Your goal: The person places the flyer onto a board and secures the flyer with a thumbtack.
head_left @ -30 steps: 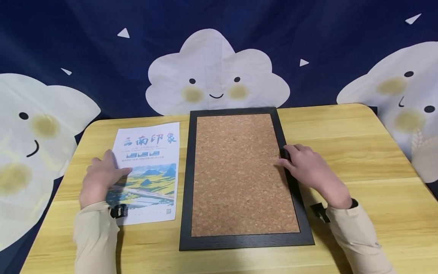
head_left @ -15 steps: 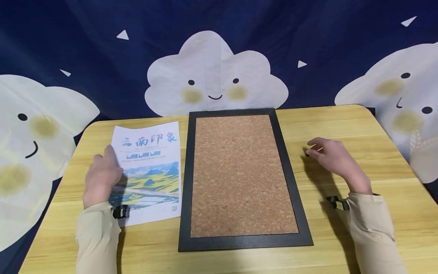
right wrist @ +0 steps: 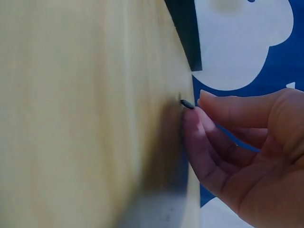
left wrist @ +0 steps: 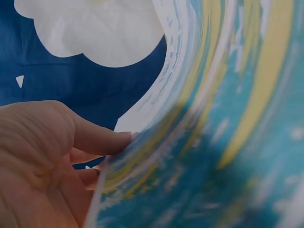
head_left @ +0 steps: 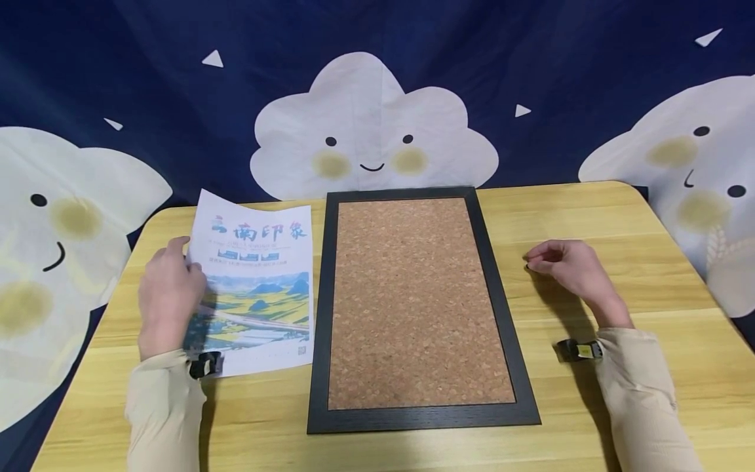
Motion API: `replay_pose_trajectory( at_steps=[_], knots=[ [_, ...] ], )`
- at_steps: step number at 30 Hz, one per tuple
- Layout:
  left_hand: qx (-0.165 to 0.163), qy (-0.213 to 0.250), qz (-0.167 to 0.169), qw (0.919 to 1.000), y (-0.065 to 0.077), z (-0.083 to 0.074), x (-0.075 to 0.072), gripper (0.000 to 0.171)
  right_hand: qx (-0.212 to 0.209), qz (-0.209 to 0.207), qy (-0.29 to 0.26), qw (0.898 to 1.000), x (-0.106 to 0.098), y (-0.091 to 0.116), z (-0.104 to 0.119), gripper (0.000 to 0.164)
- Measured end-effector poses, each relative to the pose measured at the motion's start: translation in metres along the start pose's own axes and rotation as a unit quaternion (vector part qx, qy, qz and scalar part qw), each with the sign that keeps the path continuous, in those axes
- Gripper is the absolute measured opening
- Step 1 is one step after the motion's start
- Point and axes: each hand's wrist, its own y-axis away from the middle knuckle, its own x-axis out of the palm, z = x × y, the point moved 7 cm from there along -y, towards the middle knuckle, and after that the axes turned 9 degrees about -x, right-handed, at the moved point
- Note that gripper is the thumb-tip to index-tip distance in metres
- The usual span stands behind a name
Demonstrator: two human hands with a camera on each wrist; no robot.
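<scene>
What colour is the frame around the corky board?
The frame is black; it shows best in the head view.

A dark blue cloth point(head_left: 436, 33) fills the top of the frame, hanging in slight folds behind a yellow wood-grain table point(head_left: 590, 216) with rounded far corners. A big white cloud point(head_left: 368, 111) with a smiling face and yellowish cheeks sits at upper centre; another cloud point(head_left: 53, 262) spreads down the left edge, a third cloud point(head_left: 696, 196) the right, where a faint print point(head_left: 716, 242) may be an ear of grain. Small white triangles point(head_left: 213, 59) dot the blue, and soft light falls across the tabletop.
</scene>
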Motion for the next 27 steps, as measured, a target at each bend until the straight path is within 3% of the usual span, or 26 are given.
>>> replay_pose_trajectory(
  at_steps=[7, 15, 27],
  knots=[
    [0.013, 0.043, -0.088, 0.9951, 0.009, -0.011, -0.020, 0.040, 0.013, 0.004, -0.010, 1.000, 0.004, -0.002, -0.004, 0.019],
    [0.028, 0.087, -0.167, 0.9818, 0.021, -0.028, -0.045, 0.036, 0.012, 0.010, -0.005, 1.000, 0.006, -0.003, -0.002, 0.017],
    [0.064, 0.175, -0.266, 0.9457, 0.047, -0.044, -0.072, 0.032, -0.003, 0.026, 0.003, 1.000, 0.008, -0.003, 0.000, 0.013]
  ],
)
